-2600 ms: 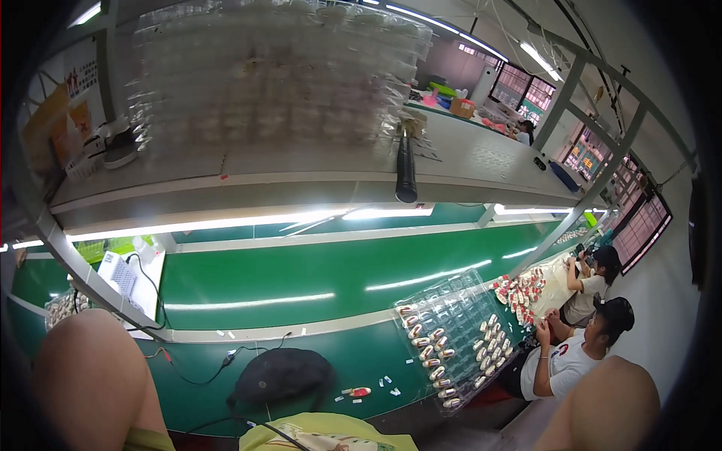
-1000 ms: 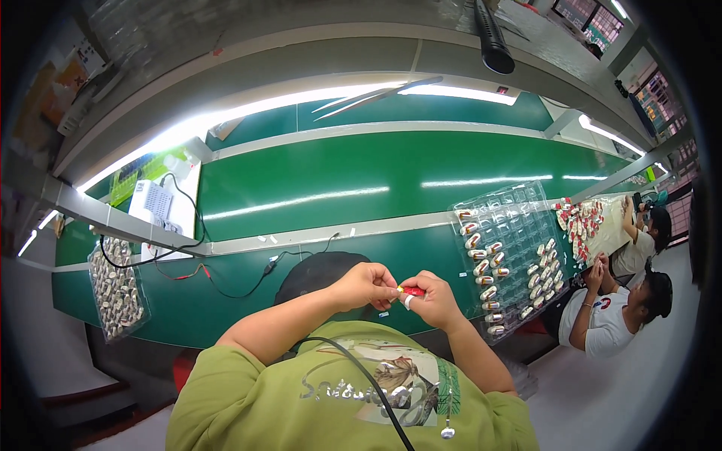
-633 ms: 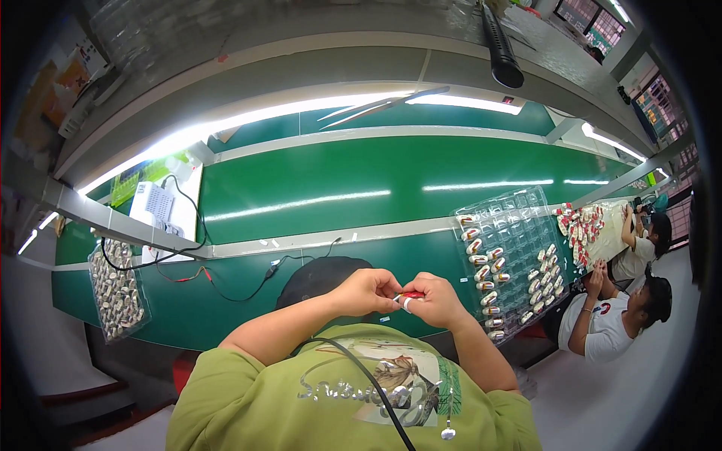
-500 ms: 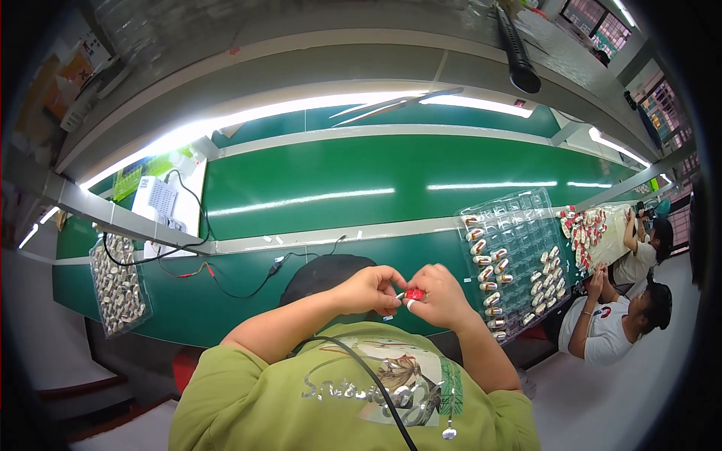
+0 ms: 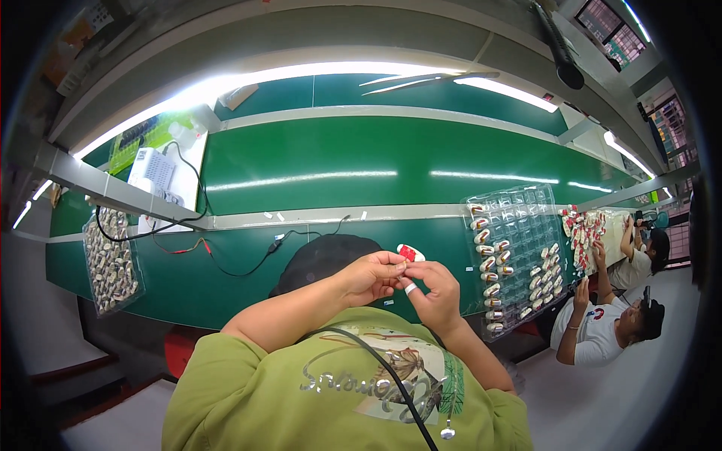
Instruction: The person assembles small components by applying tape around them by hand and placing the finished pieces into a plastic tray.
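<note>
My left hand (image 5: 374,276) and my right hand (image 5: 435,292) meet at the middle of the near table edge, fingertips pinched together. Whatever sits between those fingertips is too small or covered to name. Right beyond them is a red and white oval piece (image 5: 410,253), its red face up. It touches or nearly touches the fingers; I cannot tell whether it is held or lies on the green table (image 5: 248,274). A white band (image 5: 410,288) is wrapped around a digit of my right hand.
To the right, a clear compartment tray (image 5: 519,225) holds rows of white oval pieces. Another tray (image 5: 113,259), crowded with pale ovals, lies far left. Black and red cables (image 5: 226,270) cross the table. Two co-workers sit at right by a red and white pile (image 5: 587,233). Tweezers (image 5: 421,79) hang above.
The red and white piece was between my fingers, mostly covered; now it shows beyond the fingertips, farther from me. Both hands have closed in together. A co-worker's arm has reached toward the pile.
</note>
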A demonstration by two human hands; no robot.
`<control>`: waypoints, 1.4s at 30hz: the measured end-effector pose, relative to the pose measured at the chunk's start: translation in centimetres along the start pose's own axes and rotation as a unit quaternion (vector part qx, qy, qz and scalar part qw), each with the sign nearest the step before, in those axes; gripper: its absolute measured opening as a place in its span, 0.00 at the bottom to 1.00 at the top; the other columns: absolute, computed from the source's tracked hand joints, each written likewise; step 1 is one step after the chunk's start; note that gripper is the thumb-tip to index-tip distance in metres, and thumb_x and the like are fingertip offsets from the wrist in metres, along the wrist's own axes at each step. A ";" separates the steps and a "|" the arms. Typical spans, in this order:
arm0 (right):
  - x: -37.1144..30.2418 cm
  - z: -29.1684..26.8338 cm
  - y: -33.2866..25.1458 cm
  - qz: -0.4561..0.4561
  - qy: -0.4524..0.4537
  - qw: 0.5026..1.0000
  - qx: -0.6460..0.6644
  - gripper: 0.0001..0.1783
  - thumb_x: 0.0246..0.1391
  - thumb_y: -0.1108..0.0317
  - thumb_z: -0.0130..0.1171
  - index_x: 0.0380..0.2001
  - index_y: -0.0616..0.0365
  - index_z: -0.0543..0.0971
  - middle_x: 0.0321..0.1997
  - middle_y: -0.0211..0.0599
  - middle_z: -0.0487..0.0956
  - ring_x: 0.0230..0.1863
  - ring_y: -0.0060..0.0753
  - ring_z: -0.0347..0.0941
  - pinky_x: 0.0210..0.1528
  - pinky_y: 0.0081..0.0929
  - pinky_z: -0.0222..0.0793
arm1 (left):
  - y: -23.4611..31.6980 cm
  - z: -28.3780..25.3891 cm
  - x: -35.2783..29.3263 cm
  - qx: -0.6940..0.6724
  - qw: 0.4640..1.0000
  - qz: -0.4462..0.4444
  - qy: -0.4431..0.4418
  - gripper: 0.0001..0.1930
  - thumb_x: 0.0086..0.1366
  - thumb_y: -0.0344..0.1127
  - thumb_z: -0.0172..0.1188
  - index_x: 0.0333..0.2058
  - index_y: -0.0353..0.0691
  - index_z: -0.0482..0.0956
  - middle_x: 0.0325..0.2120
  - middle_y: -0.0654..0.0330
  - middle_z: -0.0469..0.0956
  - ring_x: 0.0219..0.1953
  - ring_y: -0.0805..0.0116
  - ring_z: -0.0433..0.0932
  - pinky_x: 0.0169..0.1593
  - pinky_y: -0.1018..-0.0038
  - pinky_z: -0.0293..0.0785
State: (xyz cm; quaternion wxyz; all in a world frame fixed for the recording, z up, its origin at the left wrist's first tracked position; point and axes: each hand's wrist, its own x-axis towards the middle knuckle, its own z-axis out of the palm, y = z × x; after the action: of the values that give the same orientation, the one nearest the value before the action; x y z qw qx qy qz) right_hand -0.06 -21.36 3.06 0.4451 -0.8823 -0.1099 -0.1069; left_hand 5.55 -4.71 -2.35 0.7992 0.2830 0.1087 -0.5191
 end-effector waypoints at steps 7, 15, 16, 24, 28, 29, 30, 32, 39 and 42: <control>-0.1 -0.2 -0.3 0.005 -0.014 1.000 0.017 0.06 0.41 0.74 0.64 0.26 0.59 0.81 0.34 0.39 0.81 0.36 0.41 0.77 0.39 0.33 0.72 | -1.4 -0.7 0.2 -0.028 1.000 0.011 -0.002 0.08 0.62 0.37 0.60 0.38 0.46 0.73 0.29 0.65 0.78 0.30 0.76 0.77 0.31 0.80 0.73; -0.8 -0.1 -0.4 -0.063 -0.006 0.997 -0.042 0.06 0.39 0.75 0.63 0.26 0.60 0.80 0.31 0.39 0.81 0.33 0.41 0.77 0.37 0.34 0.72 | -1.9 -0.3 -0.2 -0.023 0.999 0.031 -0.010 0.07 0.62 0.36 0.61 0.37 0.46 0.74 0.29 0.65 0.77 0.28 0.76 0.77 0.31 0.80 0.74; -0.8 0.0 -0.4 -0.080 0.001 0.995 -0.057 0.06 0.39 0.75 0.63 0.26 0.60 0.80 0.30 0.39 0.80 0.33 0.41 0.76 0.36 0.34 0.72 | -1.7 -0.1 -0.1 -0.018 0.999 0.036 -0.009 0.07 0.62 0.35 0.61 0.36 0.45 0.74 0.29 0.64 0.78 0.28 0.76 0.77 0.30 0.81 0.75; -0.8 0.5 0.5 -0.027 0.015 1.000 0.000 0.04 0.39 0.76 0.62 0.22 0.60 0.77 0.29 0.38 0.80 0.30 0.41 0.76 0.33 0.33 0.71 | -2.0 -0.2 0.0 -0.012 1.000 -0.001 0.018 0.05 0.61 0.36 0.61 0.34 0.46 0.74 0.27 0.64 0.77 0.25 0.76 0.75 0.29 0.82 0.74; -1.1 0.0 0.7 0.006 -0.012 0.999 0.042 0.07 0.39 0.77 0.62 0.26 0.60 0.80 0.31 0.40 0.81 0.32 0.40 0.78 0.36 0.31 0.73 | -2.1 -0.3 0.1 -0.018 1.000 -0.010 0.019 0.05 0.62 0.36 0.61 0.34 0.46 0.74 0.27 0.65 0.77 0.26 0.76 0.76 0.28 0.81 0.74; -1.2 0.0 0.6 -0.011 -0.003 0.999 0.034 0.05 0.39 0.77 0.62 0.25 0.60 0.79 0.31 0.39 0.81 0.32 0.41 0.77 0.35 0.31 0.73 | -2.0 -0.1 0.1 -0.014 1.000 -0.005 0.024 0.05 0.62 0.36 0.61 0.34 0.46 0.74 0.28 0.65 0.77 0.26 0.76 0.76 0.28 0.82 0.74; -1.2 0.0 0.5 -0.028 0.005 0.999 0.026 0.04 0.40 0.76 0.61 0.24 0.59 0.78 0.32 0.39 0.81 0.31 0.41 0.76 0.35 0.31 0.72 | -1.9 0.1 0.2 -0.009 1.000 0.000 0.029 0.05 0.62 0.36 0.61 0.34 0.46 0.74 0.28 0.65 0.77 0.26 0.77 0.76 0.28 0.82 0.74; -1.2 0.1 0.3 -0.043 0.014 0.999 -0.006 0.05 0.39 0.76 0.61 0.24 0.59 0.79 0.31 0.39 0.81 0.31 0.41 0.76 0.35 0.31 0.72 | -1.9 0.2 0.2 -0.010 0.999 0.012 0.030 0.06 0.62 0.36 0.61 0.34 0.45 0.73 0.27 0.63 0.77 0.25 0.76 0.76 0.28 0.81 0.75; -1.6 1.0 0.0 -0.095 0.062 0.985 -0.130 0.05 0.36 0.77 0.61 0.23 0.61 0.77 0.26 0.40 0.78 0.26 0.41 0.75 0.30 0.30 0.71 | -1.9 1.3 0.1 0.015 0.997 0.050 0.062 0.09 0.62 0.35 0.62 0.36 0.42 0.70 0.29 0.61 0.77 0.25 0.76 0.76 0.29 0.82 0.75; -1.4 -0.3 2.4 0.052 0.126 0.986 -0.092 0.04 0.36 0.76 0.60 0.20 0.59 0.76 0.24 0.39 0.76 0.24 0.42 0.73 0.27 0.31 0.70 | -1.7 0.6 0.2 0.038 0.998 0.020 0.050 0.09 0.61 0.34 0.62 0.36 0.43 0.70 0.29 0.60 0.77 0.25 0.76 0.75 0.30 0.82 0.76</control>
State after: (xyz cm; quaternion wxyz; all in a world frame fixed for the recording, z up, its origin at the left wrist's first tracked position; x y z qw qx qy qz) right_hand -0.71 -23.15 1.02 0.3772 -0.9036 0.0034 -0.2032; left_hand 4.02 -5.72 -2.51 0.7917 0.3412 0.1226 -0.4916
